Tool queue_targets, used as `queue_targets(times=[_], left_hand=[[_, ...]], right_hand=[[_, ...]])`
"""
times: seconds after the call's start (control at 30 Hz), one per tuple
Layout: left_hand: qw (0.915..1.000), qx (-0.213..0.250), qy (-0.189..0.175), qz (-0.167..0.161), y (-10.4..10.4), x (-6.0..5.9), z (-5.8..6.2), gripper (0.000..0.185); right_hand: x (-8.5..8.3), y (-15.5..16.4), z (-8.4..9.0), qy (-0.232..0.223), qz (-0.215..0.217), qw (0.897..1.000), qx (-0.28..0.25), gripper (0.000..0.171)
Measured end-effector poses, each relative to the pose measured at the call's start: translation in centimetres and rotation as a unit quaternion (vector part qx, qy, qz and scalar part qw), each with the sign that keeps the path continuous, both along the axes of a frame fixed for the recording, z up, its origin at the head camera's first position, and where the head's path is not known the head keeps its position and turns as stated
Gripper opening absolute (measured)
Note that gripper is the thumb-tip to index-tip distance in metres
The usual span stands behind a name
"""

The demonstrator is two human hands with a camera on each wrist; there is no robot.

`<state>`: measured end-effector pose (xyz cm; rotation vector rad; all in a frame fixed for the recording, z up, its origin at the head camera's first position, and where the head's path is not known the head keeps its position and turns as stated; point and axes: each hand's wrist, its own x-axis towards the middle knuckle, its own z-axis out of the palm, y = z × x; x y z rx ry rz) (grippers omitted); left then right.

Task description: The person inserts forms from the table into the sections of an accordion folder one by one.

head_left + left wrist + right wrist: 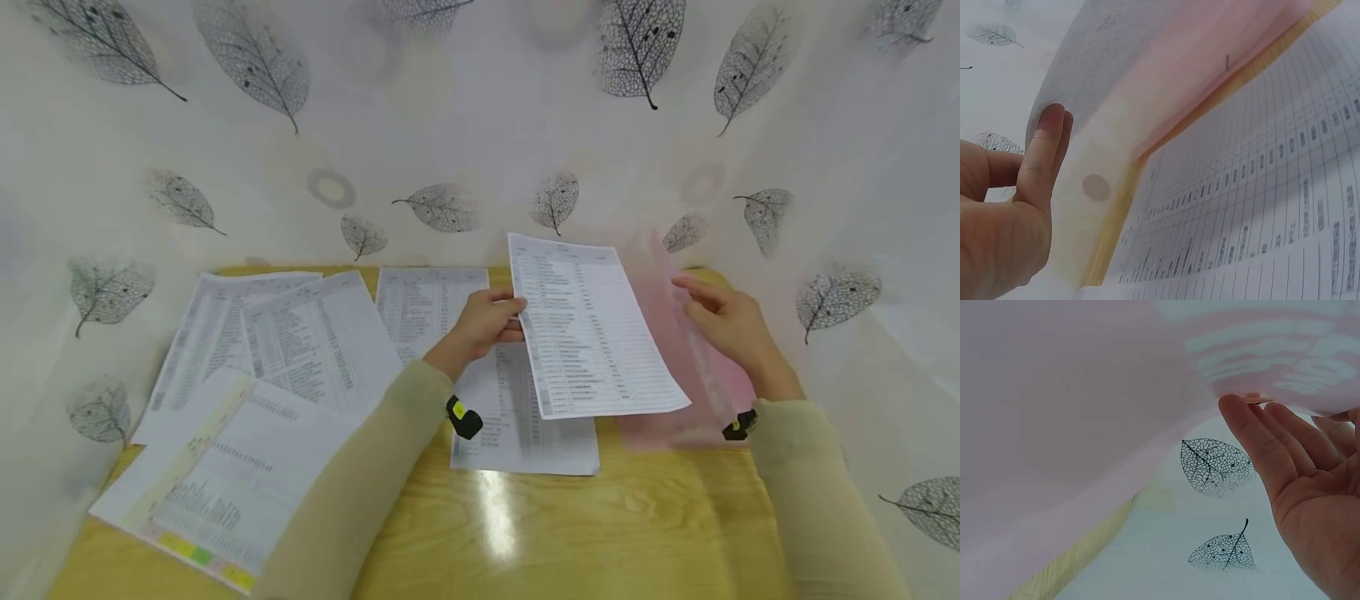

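**Hands at the printed sheet and pink folder**

Left hand (487,321): fingers and thumb close on the left edge of a printed sheet (588,329), pinching it. The sheet is lifted off the desk (637,517), tilted, top edge toward the wall. In the left wrist view the fingers (1047,144) lie straight and together against the sheet's underside; the thumb is out of frame there.

Right hand (723,321): open, fingers extended and relaxed, fingertips touching the translucent pink folder (678,367). The right wrist view shows the palm up under the pink film (1085,425), fingertips (1241,412) at its edge. No curl round it visible.

Pink folder: raised on the right side of the desk, behind and beside the held sheet, its lower part reaching the desk surface.

Other papers: a sheet (525,425) lies flat under the held one; more printed sheets (300,342) are spread overlapping to the left; one with a coloured edge strip (217,475) lies at the near left corner.

Hard to make out: the print on all sheets is too small to read. The folder's upper edge is blurred against the leaf-patterned wall covering (450,125). Whether the folder holds anything cannot be told.
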<state>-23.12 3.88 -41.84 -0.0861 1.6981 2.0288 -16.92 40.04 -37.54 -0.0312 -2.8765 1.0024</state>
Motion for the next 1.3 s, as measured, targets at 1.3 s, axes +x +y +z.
queue_targets(times=[1.3], left_hand=[[0.9995, 0.023, 0.019, 0.000, 5.5, 0.1, 0.1, 0.039]], right_hand=[[-0.2, -0.1, 0.0, -0.014, -0.014, 1.000, 0.007, 0.044]])
